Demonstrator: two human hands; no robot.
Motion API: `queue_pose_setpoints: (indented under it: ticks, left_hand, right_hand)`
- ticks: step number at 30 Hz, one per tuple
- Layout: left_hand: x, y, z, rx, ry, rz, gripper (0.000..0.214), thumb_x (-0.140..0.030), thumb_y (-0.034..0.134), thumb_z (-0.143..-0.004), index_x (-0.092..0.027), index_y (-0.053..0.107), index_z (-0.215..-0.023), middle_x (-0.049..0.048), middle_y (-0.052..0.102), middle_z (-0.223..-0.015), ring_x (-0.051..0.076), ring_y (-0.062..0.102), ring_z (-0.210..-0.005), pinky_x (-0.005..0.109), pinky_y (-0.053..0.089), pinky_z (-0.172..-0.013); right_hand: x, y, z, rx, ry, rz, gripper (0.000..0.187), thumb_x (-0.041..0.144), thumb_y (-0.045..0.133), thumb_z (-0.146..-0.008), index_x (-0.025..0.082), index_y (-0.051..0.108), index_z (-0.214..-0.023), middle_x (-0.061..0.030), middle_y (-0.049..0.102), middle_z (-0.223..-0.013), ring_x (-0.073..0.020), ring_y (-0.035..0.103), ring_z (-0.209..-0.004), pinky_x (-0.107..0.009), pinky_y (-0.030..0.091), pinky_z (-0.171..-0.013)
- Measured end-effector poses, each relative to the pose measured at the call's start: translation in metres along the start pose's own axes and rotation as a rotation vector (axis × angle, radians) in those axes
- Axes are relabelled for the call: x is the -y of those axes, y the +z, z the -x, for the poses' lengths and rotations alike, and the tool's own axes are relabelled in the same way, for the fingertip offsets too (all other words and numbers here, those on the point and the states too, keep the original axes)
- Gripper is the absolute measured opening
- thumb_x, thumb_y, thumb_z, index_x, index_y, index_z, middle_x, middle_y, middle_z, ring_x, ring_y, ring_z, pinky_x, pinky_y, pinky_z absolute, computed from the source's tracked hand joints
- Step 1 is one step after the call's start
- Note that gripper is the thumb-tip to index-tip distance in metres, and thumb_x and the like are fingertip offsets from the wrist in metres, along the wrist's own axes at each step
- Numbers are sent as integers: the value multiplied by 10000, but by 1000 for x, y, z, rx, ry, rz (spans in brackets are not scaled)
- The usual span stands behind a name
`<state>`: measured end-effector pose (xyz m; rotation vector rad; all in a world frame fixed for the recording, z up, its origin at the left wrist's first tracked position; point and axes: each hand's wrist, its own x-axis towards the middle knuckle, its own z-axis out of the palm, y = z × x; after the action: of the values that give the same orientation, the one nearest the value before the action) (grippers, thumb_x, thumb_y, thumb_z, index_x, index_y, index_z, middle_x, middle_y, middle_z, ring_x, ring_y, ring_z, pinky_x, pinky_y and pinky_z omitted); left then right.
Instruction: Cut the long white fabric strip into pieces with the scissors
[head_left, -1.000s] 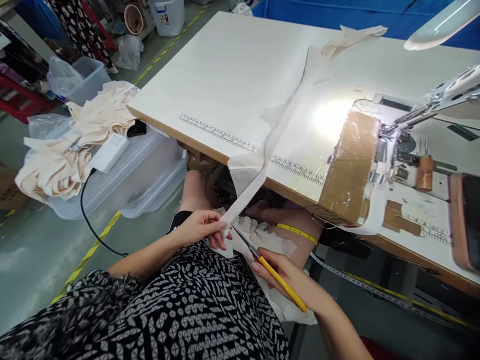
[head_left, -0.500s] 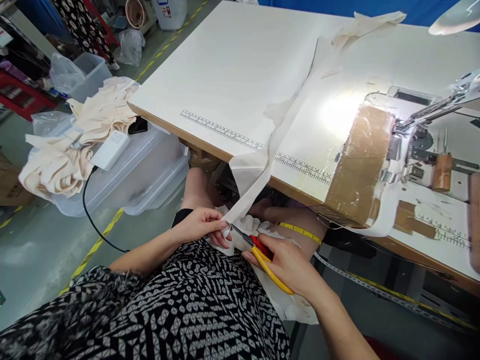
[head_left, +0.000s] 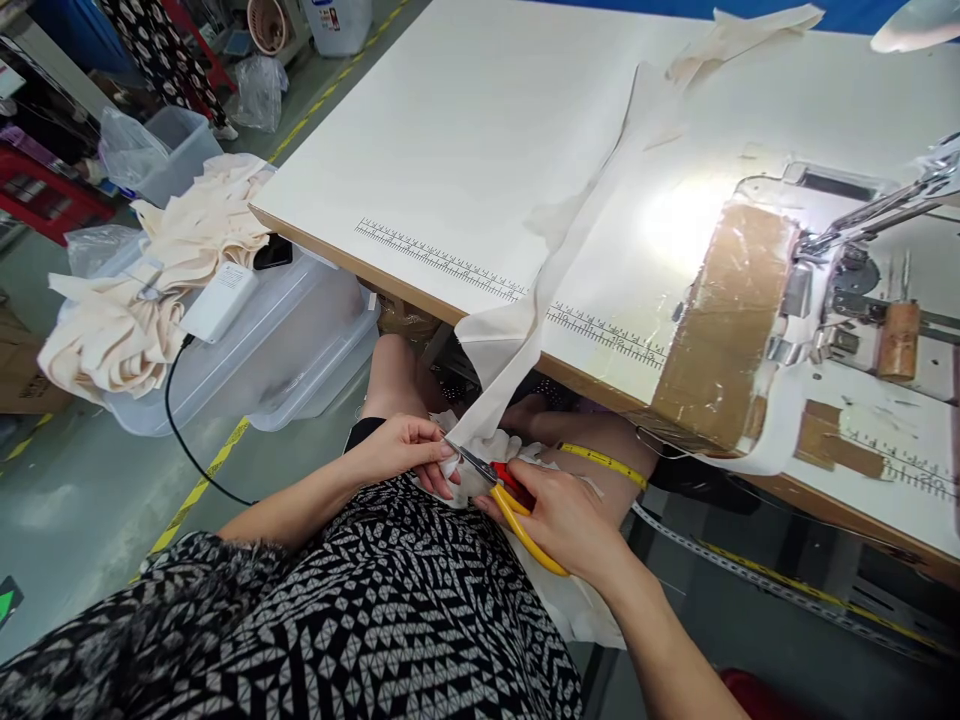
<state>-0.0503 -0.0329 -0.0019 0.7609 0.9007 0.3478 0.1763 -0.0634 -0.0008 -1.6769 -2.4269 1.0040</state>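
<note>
My left hand (head_left: 420,455) pinches the lower end of a long off-white fabric strip (head_left: 499,385), which runs down from the table over its front edge to my lap. My right hand (head_left: 559,510) is wrapped round the yellow and red handles of a pair of scissors (head_left: 521,530). The scissor blades reach the fabric right beside my left fingertips; whether they are fully closed I cannot tell. More crumpled white cloth (head_left: 559,600) lies on my lap under both hands, partly hidden by them.
A white sewing table (head_left: 465,130) with printed rulers stands in front. At right is a sewing machine (head_left: 840,290) beside a taped cardboard piece (head_left: 731,320). Cream fabric pieces (head_left: 124,335) and a white power bank (head_left: 221,300) lie on plastic bins at left. A yellow tape measure (head_left: 604,460) crosses my leg.
My right hand and the scissors have moved slightly left and up, the blades further onto the fabric by my left fingers. My left hand stays nearly still; the view has shifted a little.
</note>
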Motion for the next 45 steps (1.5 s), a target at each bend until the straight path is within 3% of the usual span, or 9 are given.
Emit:
queue_pose_setpoints:
  ticks: [6, 12, 15, 18, 25, 28, 34, 40, 45]
  left_hand:
    - [-5, -7, 1, -7, 36, -253, 427, -548, 589, -803, -136, 606, -916, 85, 701, -859, 135, 652, -604, 237, 494, -568]
    - [-27, -18, -16, -624, 605, -933, 406, -411, 559, -857, -169, 546, -1182, 123, 596, -1129, 213, 563, -1000, 340, 462, -866]
    - [-35, -9, -37, -576, 775, -980, 331, -406, 556, -862, -173, 568, -1097, 111, 587, -1144, 224, 515, -1105, 353, 422, -946]
    - [-29, -9, -52, -504, 701, -855, 239, -398, 480, -904, -186, 589, -915, 53, 633, -924, 172, 585, -872, 284, 467, -794]
    - [20, -71, -29, -792, 238, -720, 35, -220, 514, -849, -195, 533, -834, -23, 485, -518, 184, 555, -574, 272, 396, -576]
    - [27, -60, -7, -727, 230, -756, 48, -210, 556, -819, -211, 566, -866, -29, 495, -514, 185, 561, -569, 275, 399, -589]
    - [2, 21, -3, 87, 252, -504, 289, -332, 431, -923, -188, 551, -1144, 53, 674, -924, 147, 638, -783, 228, 475, -631]
    - [-13, 29, -17, -194, 542, -913, 249, -372, 542, -879, -156, 630, -790, 63, 567, -1008, 101, 530, -722, 223, 431, -635]
    - [-13, 25, -18, -34, 232, -483, 361, -495, 525, -865, -141, 570, -816, -1, 586, -629, 80, 517, -476, 197, 398, -475]
  right_hand:
    - [-7, 7, 5, -20, 39, -25, 463, 615, 427, -849, 229, 377, -598, -16, 539, -534, -159, 484, -472, -257, 229, -469]
    - [-11, 19, 27, -113, 42, -153, 461, 616, 457, -844, 236, 344, -608, 23, 489, -516, -137, 453, -458, -237, 288, -453]
    - [-13, 25, 35, -160, 80, -210, 462, 628, 453, -847, 235, 358, -625, 33, 474, -525, -128, 442, -468, -226, 316, -452]
    - [-21, 26, 44, -220, 113, -234, 429, 611, 482, -844, 230, 410, -658, 36, 478, -545, -125, 439, -485, -220, 349, -467]
    - [-49, 18, 75, -354, 239, -324, 409, 591, 549, -807, 216, 505, -650, 25, 523, -547, -127, 471, -483, -216, 395, -463]
    - [-52, 24, 77, -366, 262, -419, 388, 575, 587, -788, 210, 533, -670, 13, 553, -581, -137, 505, -522, -219, 420, -496]
    - [-38, 33, 61, -228, 250, -581, 393, 577, 546, -810, 205, 507, -691, 9, 530, -606, -142, 493, -568, -226, 417, -531]
    - [-36, 33, 58, -70, 157, -698, 379, 569, 485, -856, 209, 454, -742, 34, 426, -627, -123, 391, -571, -224, 345, -516]
    - [-32, 23, 45, 63, 89, -719, 382, 560, 478, -868, 208, 424, -731, 38, 373, -656, -123, 356, -604, -227, 314, -529]
